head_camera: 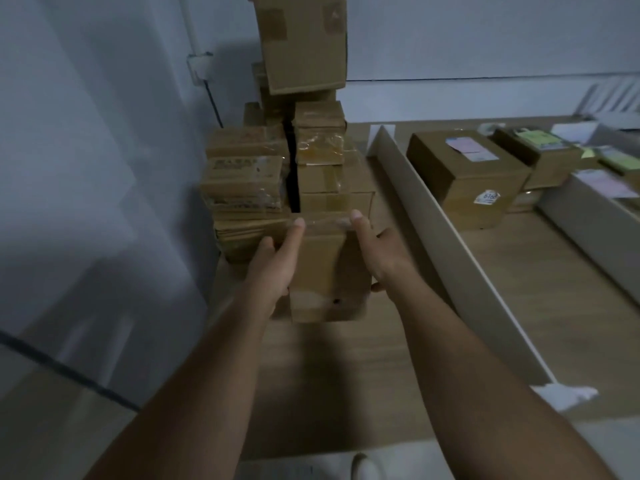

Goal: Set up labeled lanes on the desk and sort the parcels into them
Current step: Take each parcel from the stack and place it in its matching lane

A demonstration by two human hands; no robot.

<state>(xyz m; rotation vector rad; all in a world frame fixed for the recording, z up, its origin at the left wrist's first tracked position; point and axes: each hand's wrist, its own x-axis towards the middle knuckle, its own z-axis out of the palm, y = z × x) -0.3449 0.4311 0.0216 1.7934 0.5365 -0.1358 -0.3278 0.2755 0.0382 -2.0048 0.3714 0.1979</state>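
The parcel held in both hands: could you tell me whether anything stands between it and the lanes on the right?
Yes: a white divider runs along the desk between the parcel and the nearest lane, where a labelled box sits. The parcel would likely need lifting over it; nothing else visible intervenes.

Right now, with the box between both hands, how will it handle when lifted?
Likely stiff: the cardboard box shows square edges between left hand and right hand. Its glossy tape may make the grip slippery. Probably light: smaller than the lane parcel.
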